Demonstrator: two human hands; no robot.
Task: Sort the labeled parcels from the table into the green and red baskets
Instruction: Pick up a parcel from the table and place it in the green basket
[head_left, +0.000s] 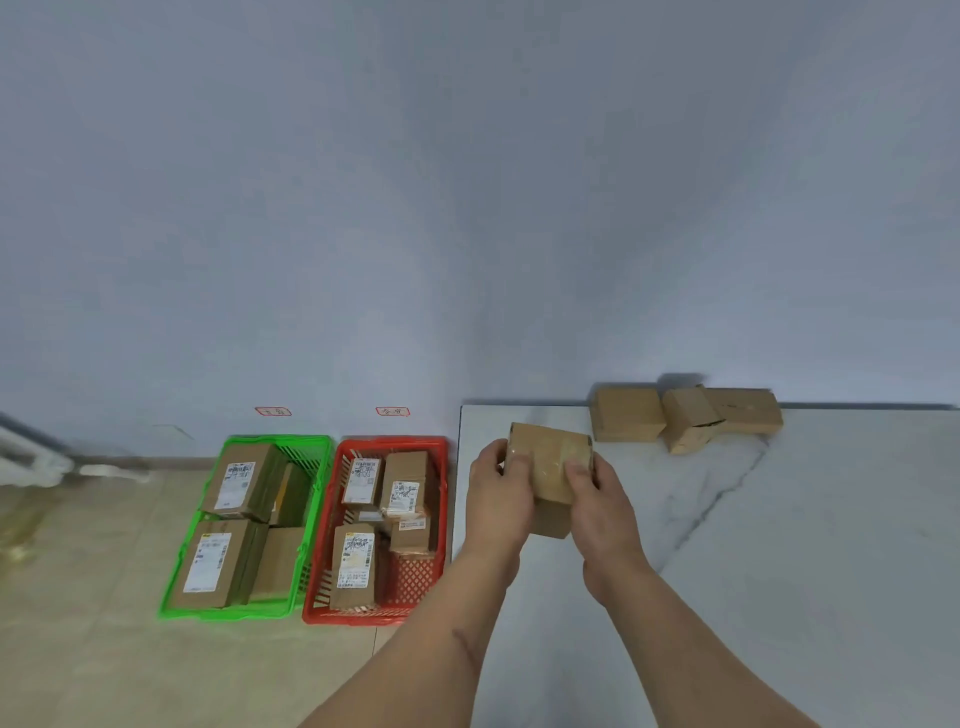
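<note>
Both forearms outstretched, left hand (498, 491) and right hand (597, 493) each gripping one parcel (550, 457).

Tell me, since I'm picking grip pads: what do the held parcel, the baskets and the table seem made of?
Held parcel: brown cardboard, matte, with a glossy strip, likely clear tape. Green basket and red basket: apparently moulded plastic, judging by the lattice walls and bright colour. Table: smooth white top with grey veins, marble or an imitation.

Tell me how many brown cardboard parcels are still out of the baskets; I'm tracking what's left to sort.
4. One brown cardboard parcel is held in both hands over the white marble table; three more sit together at its far edge by the wall. None looks hidden.
</note>
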